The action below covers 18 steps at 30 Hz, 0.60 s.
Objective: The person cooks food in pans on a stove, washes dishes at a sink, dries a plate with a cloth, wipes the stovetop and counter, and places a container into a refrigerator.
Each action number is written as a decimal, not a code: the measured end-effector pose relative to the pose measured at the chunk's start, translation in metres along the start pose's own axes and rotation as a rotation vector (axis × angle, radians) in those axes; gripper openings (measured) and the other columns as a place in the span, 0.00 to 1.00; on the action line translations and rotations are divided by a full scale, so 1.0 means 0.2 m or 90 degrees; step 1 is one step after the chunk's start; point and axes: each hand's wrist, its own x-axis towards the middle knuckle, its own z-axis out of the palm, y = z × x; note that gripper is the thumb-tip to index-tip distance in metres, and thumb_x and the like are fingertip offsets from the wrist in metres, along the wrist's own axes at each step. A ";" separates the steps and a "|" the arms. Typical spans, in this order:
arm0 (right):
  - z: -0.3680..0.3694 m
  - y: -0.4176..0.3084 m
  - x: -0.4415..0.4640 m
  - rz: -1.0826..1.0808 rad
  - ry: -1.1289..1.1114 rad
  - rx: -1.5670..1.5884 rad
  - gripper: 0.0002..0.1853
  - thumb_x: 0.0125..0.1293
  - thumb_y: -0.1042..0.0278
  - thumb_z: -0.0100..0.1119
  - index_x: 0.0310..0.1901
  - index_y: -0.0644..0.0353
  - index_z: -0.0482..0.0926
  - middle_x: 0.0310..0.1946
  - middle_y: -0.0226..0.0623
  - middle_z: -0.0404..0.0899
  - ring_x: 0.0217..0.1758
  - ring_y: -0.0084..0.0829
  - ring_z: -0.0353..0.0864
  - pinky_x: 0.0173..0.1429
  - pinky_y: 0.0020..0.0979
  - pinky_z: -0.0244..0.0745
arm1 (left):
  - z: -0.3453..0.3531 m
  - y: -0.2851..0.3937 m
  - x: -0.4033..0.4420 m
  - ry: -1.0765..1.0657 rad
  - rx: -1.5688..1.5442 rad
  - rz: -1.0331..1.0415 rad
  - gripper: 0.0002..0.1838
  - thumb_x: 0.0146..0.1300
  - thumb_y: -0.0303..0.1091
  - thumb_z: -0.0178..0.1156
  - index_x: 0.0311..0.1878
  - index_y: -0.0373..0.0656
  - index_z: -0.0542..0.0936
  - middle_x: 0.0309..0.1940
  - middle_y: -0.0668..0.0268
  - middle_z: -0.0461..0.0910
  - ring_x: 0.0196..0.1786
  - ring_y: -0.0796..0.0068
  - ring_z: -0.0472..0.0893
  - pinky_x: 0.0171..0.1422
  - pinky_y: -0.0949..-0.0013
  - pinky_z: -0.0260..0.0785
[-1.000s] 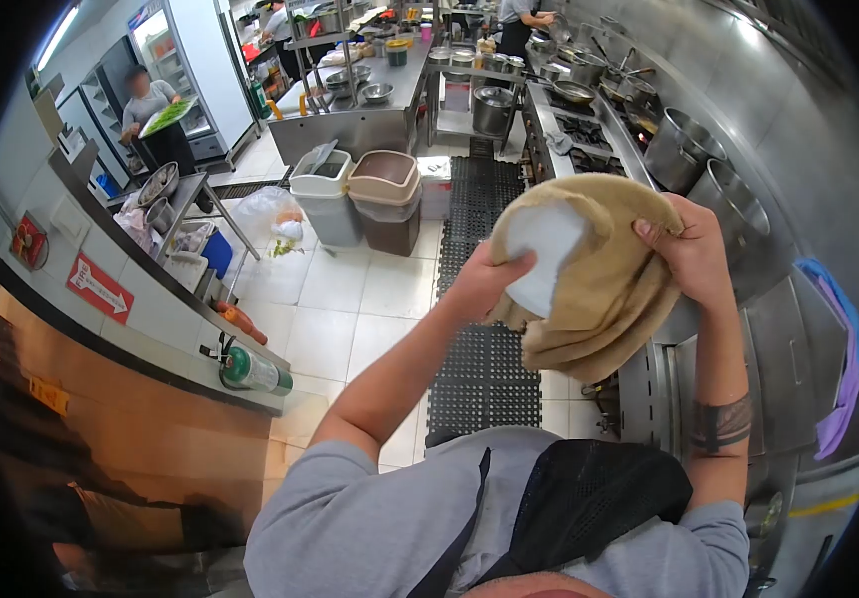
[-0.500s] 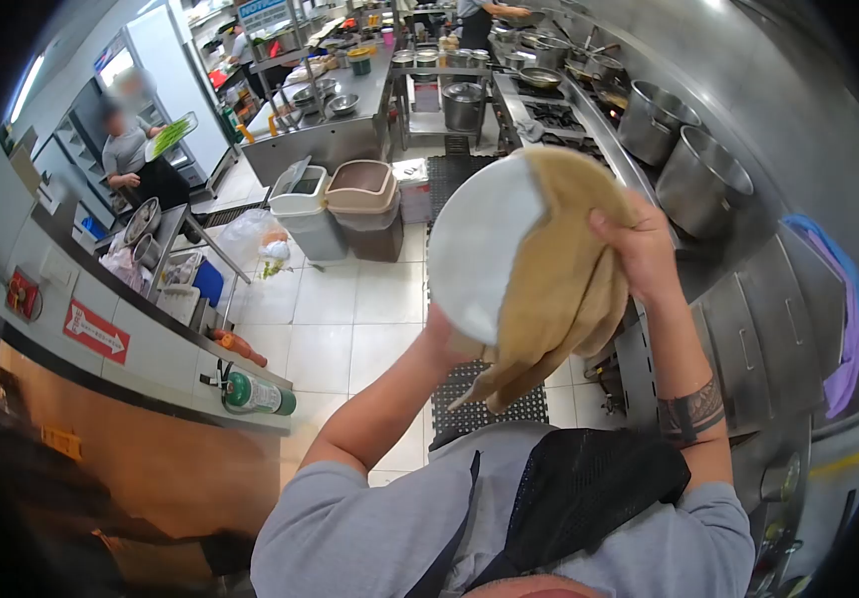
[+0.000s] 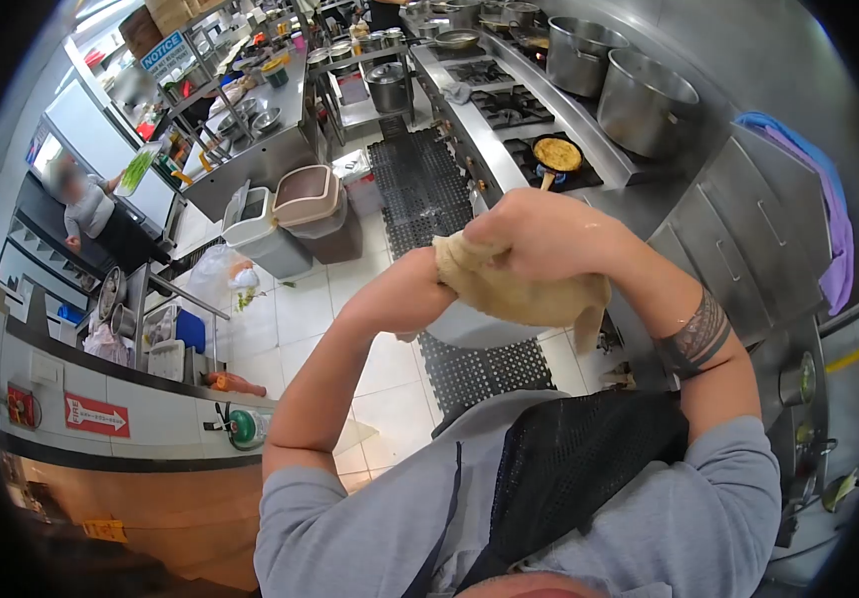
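In front of my chest a white plate (image 3: 484,332) is tilted away, mostly hidden behind the cloth and my hands. My left hand (image 3: 399,294) is closed at the plate's left side, its fingertips out of sight, with the cloth's edge touching it. Fingers bent, my right hand (image 3: 544,234) grips a tan cloth (image 3: 524,291), which drapes over the plate and hangs down on the right. Beyond my right hand, a pan of yellow food (image 3: 557,153) sits on the stove.
Large steel pots (image 3: 647,100) line the right wall beside the stove (image 3: 512,108). Two lidded bins (image 3: 307,194) stand left of the black floor mat (image 3: 419,189). At the far left, a co-worker (image 3: 100,214) carries a tray of greens (image 3: 137,169).
The plate has tipped from facing me to nearly edge-on. My hands have come closer together, with the right hand moving left over the cloth. The view has shifted, showing the pan.
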 end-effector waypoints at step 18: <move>-0.08 0.17 -0.14 0.088 0.292 0.144 0.22 0.50 0.86 0.62 0.48 0.59 0.83 0.37 0.46 0.84 0.42 0.46 0.84 0.47 0.34 0.78 | -0.05 -0.10 0.07 0.434 0.118 0.287 0.19 0.62 0.33 0.70 0.55 0.39 0.80 0.36 0.62 0.85 0.35 0.71 0.82 0.44 0.68 0.76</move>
